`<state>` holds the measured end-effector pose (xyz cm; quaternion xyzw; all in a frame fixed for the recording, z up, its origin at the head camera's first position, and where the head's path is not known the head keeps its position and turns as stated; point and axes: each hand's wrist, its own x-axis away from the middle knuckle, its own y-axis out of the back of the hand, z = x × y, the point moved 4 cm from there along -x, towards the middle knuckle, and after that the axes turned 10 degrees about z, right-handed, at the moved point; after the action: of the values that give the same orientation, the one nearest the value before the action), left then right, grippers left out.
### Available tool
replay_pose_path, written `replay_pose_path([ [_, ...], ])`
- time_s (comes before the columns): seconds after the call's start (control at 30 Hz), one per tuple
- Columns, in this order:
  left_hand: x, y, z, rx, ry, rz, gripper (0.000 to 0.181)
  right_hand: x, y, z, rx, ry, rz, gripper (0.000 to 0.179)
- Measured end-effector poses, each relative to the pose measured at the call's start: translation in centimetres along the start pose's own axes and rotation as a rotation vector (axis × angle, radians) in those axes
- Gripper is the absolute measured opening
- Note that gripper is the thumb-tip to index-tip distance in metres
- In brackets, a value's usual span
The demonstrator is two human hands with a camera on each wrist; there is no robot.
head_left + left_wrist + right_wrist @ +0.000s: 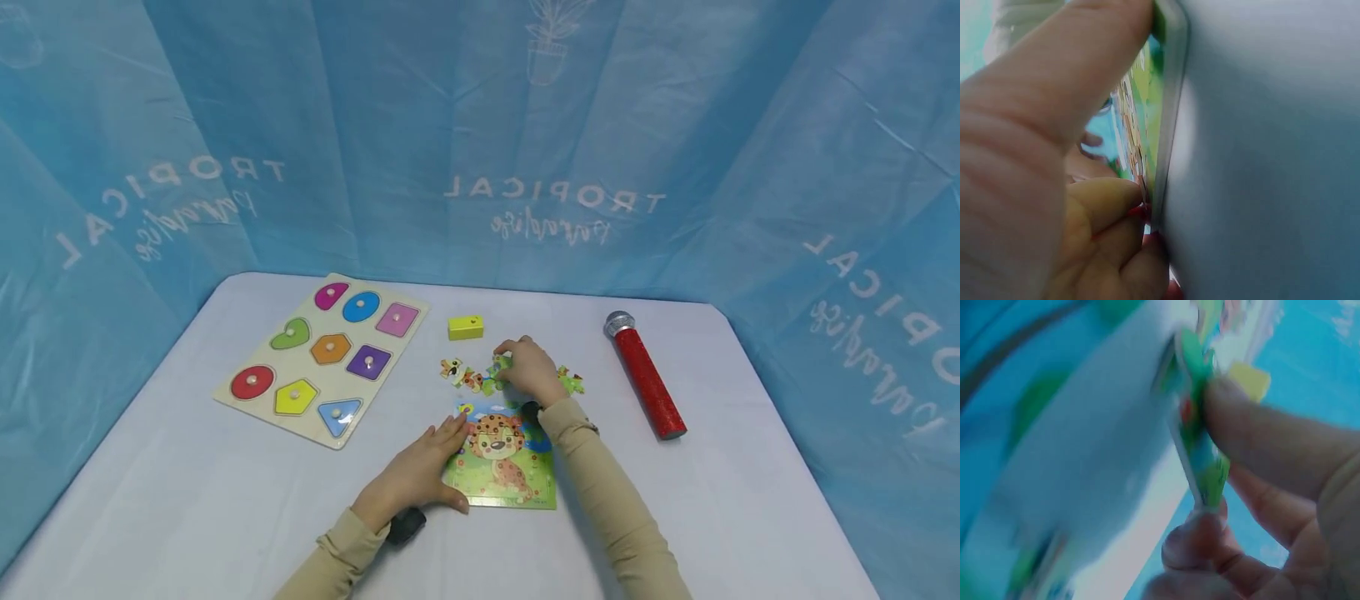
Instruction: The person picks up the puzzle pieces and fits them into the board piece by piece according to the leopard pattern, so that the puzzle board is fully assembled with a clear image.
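Observation:
A small square picture puzzle (504, 467) showing a cartoon leopard cub lies on the table. My left hand (420, 471) rests at its left side, fingers along the edge and thumb at the lower left corner. The left wrist view shows the thumb (1072, 69) against the puzzle's edge. Beyond the puzzle, my right hand (531, 372) pinches a green jigsaw piece (1200, 437) between thumb and fingers, seen close in the right wrist view. Loose jigsaw pieces (461, 374) lie left of that hand, and another green piece (571, 381) shows to its right.
A yellow block (466, 328) stands behind the loose pieces. At the left lies a wooden shape board (330, 400) with knobbed coloured shapes. A red toy microphone (648, 379) lies at the right. A blue curtain (480, 125) hangs behind the white-covered table (720, 508).

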<state>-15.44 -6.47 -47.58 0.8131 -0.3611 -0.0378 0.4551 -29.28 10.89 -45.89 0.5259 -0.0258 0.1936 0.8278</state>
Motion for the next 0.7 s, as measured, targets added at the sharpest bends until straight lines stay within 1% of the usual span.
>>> replay_pose_path([
  [0.1, 0.1, 0.1, 0.0, 0.002, -0.003, 0.002, 0.113, 1.1, 1.1, -1.7, -0.11, -0.021, -0.05, 0.02],
  [0.17, 0.2, 0.1, 0.1, -0.006, -0.012, 0.01, 0.113, 2.2, 1.5, -2.9, -0.197, -0.036, -0.065, 0.016],
  [0.2, 0.2, 0.1, 0.1, -0.007, -0.017, 0.015, 0.113, 2.8, 1.5, -3.5, -0.246, -0.048, -0.059, 0.015],
  [0.27, 0.2, 0.1, 0.2, -0.02, -0.029, 0.025, 0.112, 4.1, 1.0, -4.5, -0.353, -0.063, -0.031, 0.015],
  [0.37, 0.2, 0.1, 0.4, -0.036, -0.047, 0.033, 0.108, 6.1, -0.4, -5.3, -0.516, -0.073, 0.054, 0.014],
  [0.4, 0.2, 0.1, 0.4, -0.039, -0.051, 0.033, 0.107, 6.8, -1.0, -5.3, -0.56, -0.075, 0.084, 0.013],
  [0.5, 0.2, 0.3, 0.5, -0.046, -0.055, 0.025, 0.104, 8.5, -2.6, -4.4, -0.651, -0.044, 0.14, 0.015],
  [0.53, 0.2, 0.3, 0.4, -0.041, -0.053, 0.023, 0.104, 8.9, -3.0, -4.0, -0.661, -0.033, 0.149, 0.016],
  [0.6, 0.2, 0.4, 0.4, -0.036, -0.048, 0.018, 0.104, 9.7, -3.6, -3.0, -0.624, -0.011, 0.144, 0.019],
  [0.63, 0.2, 0.4, 0.3, -0.032, -0.046, 0.016, 0.104, 10.1, -3.8, -2.4, -0.588, 0.003, 0.135, 0.02],
  [0.7, 0.2, 0.3, 0.3, -0.024, -0.044, 0.013, 0.103, 10.7, -4.2, -1.4, -0.475, 0.025, 0.114, 0.023],
])
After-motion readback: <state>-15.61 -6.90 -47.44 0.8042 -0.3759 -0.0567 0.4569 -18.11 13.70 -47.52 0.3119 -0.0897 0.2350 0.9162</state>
